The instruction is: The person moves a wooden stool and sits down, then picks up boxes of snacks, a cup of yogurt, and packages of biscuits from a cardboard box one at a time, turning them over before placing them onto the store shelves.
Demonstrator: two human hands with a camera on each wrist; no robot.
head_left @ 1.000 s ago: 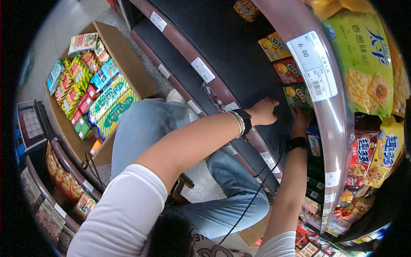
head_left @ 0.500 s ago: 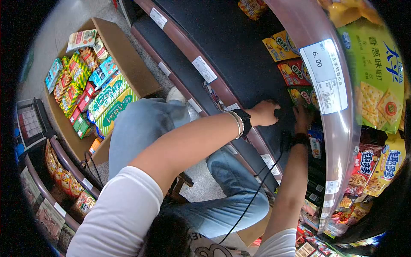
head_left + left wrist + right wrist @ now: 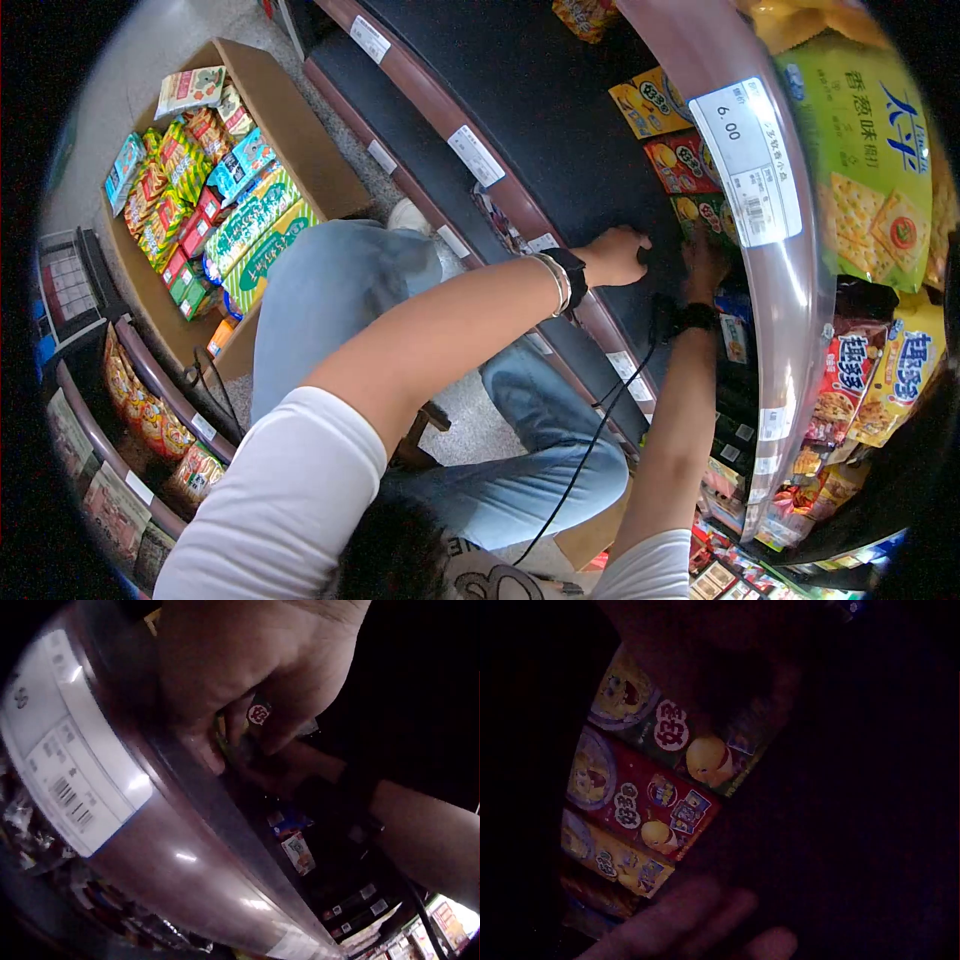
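Three snack boxes stand in a row beneath the upper shelf: yellow (image 3: 645, 103), red (image 3: 680, 163) and green (image 3: 698, 208). My right hand (image 3: 706, 272), with a black band at the wrist, touches the green box with extended fingers. Just left of it my left hand (image 3: 612, 258) is bent at the shelf, bracelets on its wrist. In the left wrist view, this left hand (image 3: 255, 667) reaches down past the shelf lip, fingertips close to a green edge; I cannot tell whether they pinch it. The dark right wrist view shows the green box (image 3: 709, 761) partly covered by a hand.
The upper shelf lip (image 3: 785, 290) with a price label (image 3: 745, 165) overhangs the hands. Black boxes (image 3: 735, 440) fill the lower end. On the left stands a carton (image 3: 290, 130) full of snack packs. A thin cable (image 3: 580, 475) hangs from the right wrist.
The head view has shifted slightly, so the boxes and price label sit a little farther right than a second ago. Both hands stay by the green box with only small finger movement.
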